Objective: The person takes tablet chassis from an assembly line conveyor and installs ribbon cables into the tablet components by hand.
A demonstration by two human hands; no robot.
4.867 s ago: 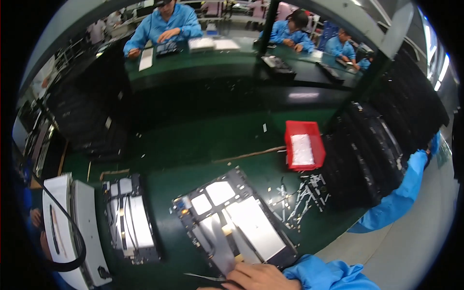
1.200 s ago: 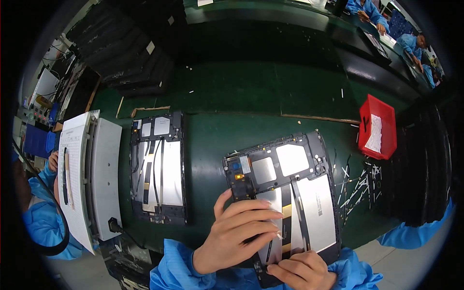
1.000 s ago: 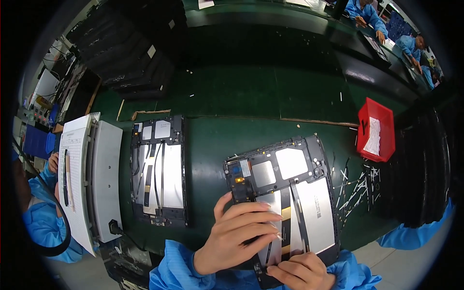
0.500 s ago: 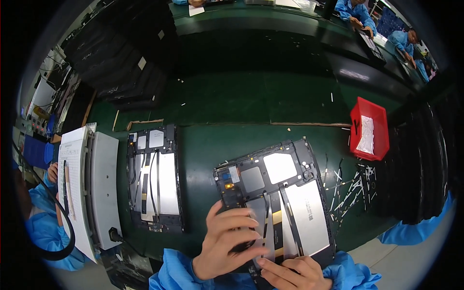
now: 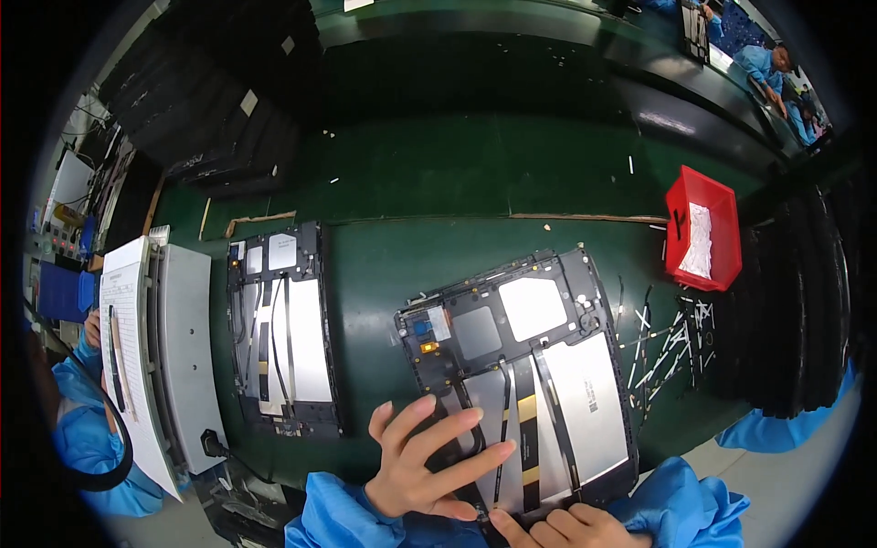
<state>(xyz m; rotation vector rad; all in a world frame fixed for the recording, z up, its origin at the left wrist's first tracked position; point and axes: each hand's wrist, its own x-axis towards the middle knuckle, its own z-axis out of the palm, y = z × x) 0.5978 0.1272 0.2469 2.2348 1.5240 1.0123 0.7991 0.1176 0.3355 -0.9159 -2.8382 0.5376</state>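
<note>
Left hand [image 5: 402, 475] now fanned wider than half a second ago; right hand [image 5: 577, 528] lower, at near edge of opened black-and-silver rectangular device [image 5: 521, 379]. Device lies askew on dark green worktop [image 5: 370, 301], before worker. Left fingers spread, pinching nothing visible; right fingers curled, pinch cannot be told. Thin black flat cable [image 5: 505, 402] more exposed; handling apparently centred near its lower end.

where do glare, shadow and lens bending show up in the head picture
Head view: reflected light turns panels of the near device almost white; head view: the right-hand black stack sinks into darkness, hiding detail; head view: the pale box bows toward the fisheye rim, and the corners go black.
</note>
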